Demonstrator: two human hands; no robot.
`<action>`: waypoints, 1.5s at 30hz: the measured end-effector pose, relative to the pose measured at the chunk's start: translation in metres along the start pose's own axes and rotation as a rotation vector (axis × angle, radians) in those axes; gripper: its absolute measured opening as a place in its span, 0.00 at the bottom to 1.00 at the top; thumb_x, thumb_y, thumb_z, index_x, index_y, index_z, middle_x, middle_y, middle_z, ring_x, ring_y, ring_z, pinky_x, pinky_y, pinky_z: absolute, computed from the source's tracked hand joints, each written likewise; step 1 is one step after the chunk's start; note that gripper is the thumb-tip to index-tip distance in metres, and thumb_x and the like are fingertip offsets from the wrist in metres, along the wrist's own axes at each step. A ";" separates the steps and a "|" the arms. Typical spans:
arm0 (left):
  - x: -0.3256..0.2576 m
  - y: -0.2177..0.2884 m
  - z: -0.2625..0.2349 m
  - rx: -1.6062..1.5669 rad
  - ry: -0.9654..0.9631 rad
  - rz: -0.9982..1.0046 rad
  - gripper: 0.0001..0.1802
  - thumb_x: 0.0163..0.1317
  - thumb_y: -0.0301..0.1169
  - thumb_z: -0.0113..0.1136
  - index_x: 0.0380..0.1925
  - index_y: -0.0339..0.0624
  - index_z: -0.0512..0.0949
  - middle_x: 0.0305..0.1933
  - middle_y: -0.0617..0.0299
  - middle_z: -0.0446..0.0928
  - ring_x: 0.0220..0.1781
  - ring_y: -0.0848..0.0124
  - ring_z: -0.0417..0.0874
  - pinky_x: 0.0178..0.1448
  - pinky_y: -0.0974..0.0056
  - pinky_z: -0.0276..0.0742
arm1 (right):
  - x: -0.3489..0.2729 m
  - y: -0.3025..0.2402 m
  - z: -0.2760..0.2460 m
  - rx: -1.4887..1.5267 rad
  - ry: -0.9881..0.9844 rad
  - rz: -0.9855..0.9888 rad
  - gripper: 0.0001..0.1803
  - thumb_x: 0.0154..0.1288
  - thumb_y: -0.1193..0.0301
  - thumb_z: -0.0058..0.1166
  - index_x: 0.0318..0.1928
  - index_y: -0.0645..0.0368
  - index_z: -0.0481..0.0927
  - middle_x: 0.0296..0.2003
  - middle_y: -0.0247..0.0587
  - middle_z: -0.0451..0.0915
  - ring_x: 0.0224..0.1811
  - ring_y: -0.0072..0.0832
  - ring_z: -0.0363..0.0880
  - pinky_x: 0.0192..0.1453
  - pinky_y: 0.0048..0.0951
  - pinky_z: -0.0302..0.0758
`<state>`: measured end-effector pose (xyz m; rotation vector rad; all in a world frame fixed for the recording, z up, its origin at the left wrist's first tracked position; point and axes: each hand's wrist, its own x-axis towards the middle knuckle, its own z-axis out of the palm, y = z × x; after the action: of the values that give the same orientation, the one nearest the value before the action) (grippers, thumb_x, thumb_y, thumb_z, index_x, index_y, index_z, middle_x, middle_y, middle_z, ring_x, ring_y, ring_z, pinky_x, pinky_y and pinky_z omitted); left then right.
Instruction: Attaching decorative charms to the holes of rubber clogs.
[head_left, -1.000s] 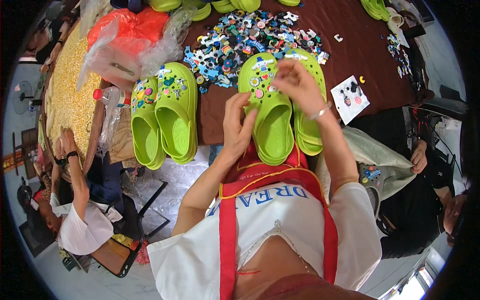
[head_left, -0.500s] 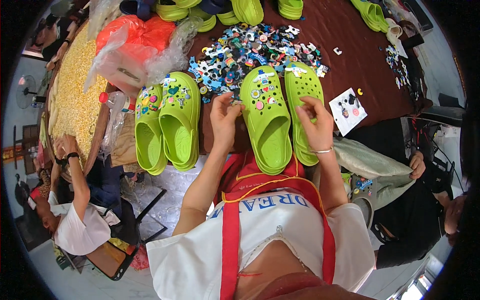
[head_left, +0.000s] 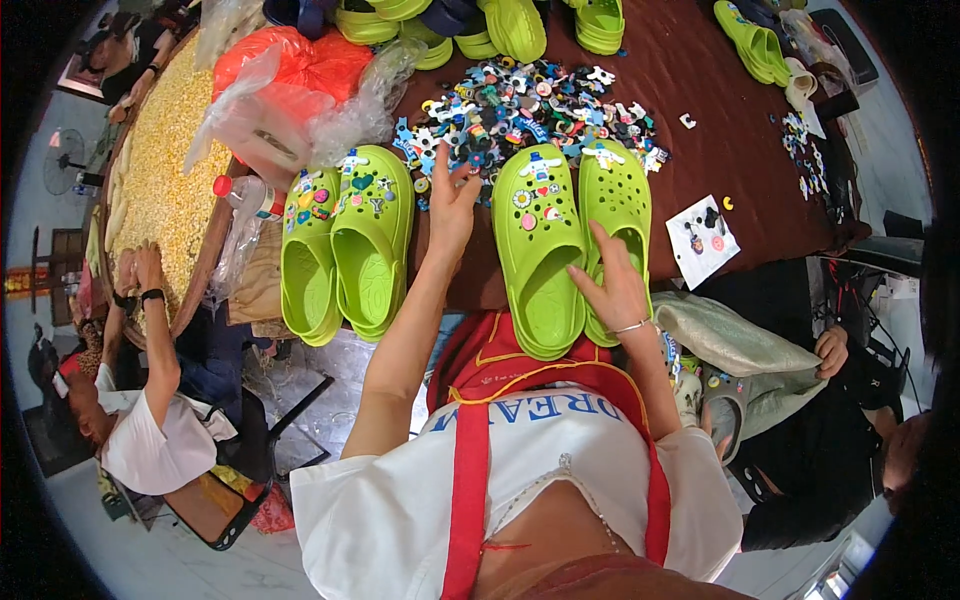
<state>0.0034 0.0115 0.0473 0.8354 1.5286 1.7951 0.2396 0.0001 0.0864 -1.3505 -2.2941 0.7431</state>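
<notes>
Brown table (head_left: pixel 700 90): carries all items below.

Charm pile (head_left: pixel 530 105): small mixed-colour shoe charms, heaped near the table's middle.

Decorated lime-green clog pair (head_left: pixel 345 250): at the near edge, to your left, charms fitted on the toes.

Second lime-green clog pair (head_left: pixel 570 240): at the near edge before you, a few charms on the toes.

Your left hand (head_left: pixel 452 205): open, fingers spread, between the two pairs, below the pile.

Your right hand (head_left: pixel 612 285): open, fingers resting on the second pair.
</notes>
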 end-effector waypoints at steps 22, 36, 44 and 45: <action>0.068 -0.039 0.013 1.232 -0.231 0.601 0.19 0.47 0.21 0.54 0.43 0.42 0.74 0.45 0.56 0.71 0.42 0.57 0.71 0.43 0.55 0.67 | 0.008 0.008 0.016 -0.051 0.068 0.130 0.23 0.53 0.61 0.54 0.50 0.53 0.72 0.33 0.55 0.76 0.35 0.49 0.76 0.39 0.44 0.72; 0.065 0.001 0.009 1.094 -0.154 0.652 0.25 0.46 0.17 0.53 0.48 0.45 0.72 0.39 0.57 0.74 0.35 0.57 0.77 0.33 0.57 0.71 | 0.008 0.012 0.028 -0.016 0.168 0.069 0.21 0.50 0.64 0.54 0.47 0.54 0.74 0.30 0.51 0.77 0.34 0.46 0.76 0.39 0.43 0.73; 0.043 0.000 0.024 0.566 -0.228 0.489 0.18 0.50 0.17 0.52 0.44 0.40 0.74 0.38 0.53 0.72 0.39 0.56 0.75 0.42 0.59 0.71 | 0.012 0.000 0.025 -0.088 0.005 0.157 0.28 0.50 0.62 0.54 0.54 0.50 0.68 0.39 0.55 0.74 0.41 0.49 0.74 0.43 0.44 0.72; 0.040 0.000 0.024 0.577 -0.245 0.517 0.19 0.49 0.16 0.51 0.44 0.40 0.74 0.38 0.53 0.72 0.39 0.56 0.74 0.43 0.60 0.71 | 0.013 0.001 0.026 -0.094 -0.017 0.163 0.30 0.50 0.62 0.55 0.56 0.49 0.67 0.40 0.57 0.73 0.42 0.50 0.73 0.44 0.45 0.71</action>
<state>-0.0016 0.0577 0.0526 1.7954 1.7956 1.4922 0.2195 0.0054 0.0657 -1.5949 -2.2782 0.7062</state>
